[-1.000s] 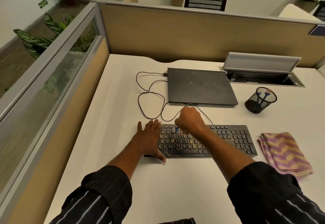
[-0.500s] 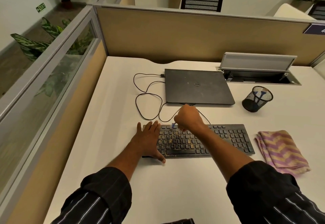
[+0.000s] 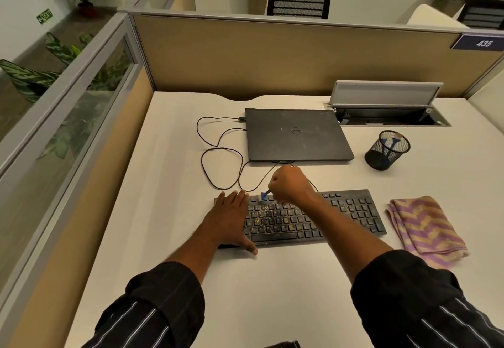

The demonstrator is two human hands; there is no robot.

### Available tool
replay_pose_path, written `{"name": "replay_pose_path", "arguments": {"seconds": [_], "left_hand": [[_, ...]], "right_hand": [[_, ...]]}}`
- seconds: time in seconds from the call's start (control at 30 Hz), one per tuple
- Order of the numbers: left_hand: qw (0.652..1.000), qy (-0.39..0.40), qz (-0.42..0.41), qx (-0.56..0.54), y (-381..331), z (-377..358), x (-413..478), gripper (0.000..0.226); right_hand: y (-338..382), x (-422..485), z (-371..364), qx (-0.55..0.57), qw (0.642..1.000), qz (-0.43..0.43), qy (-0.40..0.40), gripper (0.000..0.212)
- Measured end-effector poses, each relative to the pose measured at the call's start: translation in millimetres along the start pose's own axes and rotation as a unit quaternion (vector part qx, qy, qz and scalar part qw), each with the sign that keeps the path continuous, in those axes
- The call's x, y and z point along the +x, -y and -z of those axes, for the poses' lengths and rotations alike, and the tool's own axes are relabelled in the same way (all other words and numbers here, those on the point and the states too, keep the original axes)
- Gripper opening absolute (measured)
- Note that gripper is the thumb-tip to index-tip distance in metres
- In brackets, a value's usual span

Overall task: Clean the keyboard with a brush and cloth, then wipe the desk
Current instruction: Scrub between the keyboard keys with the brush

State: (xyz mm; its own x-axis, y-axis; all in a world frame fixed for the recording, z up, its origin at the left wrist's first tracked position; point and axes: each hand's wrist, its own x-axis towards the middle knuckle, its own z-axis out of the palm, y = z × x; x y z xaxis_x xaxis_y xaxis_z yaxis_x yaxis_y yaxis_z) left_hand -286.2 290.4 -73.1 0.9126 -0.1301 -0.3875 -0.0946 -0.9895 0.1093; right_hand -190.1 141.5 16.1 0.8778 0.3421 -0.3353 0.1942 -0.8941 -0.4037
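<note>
I saw the right hand (image 3: 290,184) fisted around the small blue brush (image 3: 264,195), bristles on the top key row of the keyboard (image 3: 351,211), slightly left of where they were a second before. Left hand (image 3: 227,218) stayed flat, fingers spread, pinning the keyboard's left end. Cloth (image 3: 426,229) lay folded just right of the keyboard, unmoved. Closed laptop (image 3: 297,134) behind it.

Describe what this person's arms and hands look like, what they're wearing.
Both hands are bare: the left hand and right hand show no gloves, rings or watch. Each forearm is uncovered, with a black sleeve with thin pale stripes pushed up toward the elbow on both arms.
</note>
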Motion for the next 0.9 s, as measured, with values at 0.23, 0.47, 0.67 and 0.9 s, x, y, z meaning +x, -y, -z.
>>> {"name": "replay_pose_path", "arguments": {"seconds": [0.23, 0.47, 0.67, 0.9], "left_hand": [[1.000, -0.008, -0.021, -0.017, -9, 0, 6, 0.149], [0.999, -0.039, -0.030, -0.021, -20, 1, 9, 0.145], [0.998, -0.063, -0.027, 0.001, -33, 3, 14, 0.144], [0.999, -0.048, -0.022, 0.013, -58, 11, 24, 0.140]], "right_hand": [[-21, -11, 5, -0.057, 0.993, -0.047, -0.093, 0.010], [-24, -3, 5, -0.011, 0.999, -0.002, -0.045, 0.018], [-40, -10, 5, -0.028, 0.992, -0.057, -0.111, 0.011], [-48, -1, 8, -0.007, 0.999, 0.027, -0.024, 0.017]]}}
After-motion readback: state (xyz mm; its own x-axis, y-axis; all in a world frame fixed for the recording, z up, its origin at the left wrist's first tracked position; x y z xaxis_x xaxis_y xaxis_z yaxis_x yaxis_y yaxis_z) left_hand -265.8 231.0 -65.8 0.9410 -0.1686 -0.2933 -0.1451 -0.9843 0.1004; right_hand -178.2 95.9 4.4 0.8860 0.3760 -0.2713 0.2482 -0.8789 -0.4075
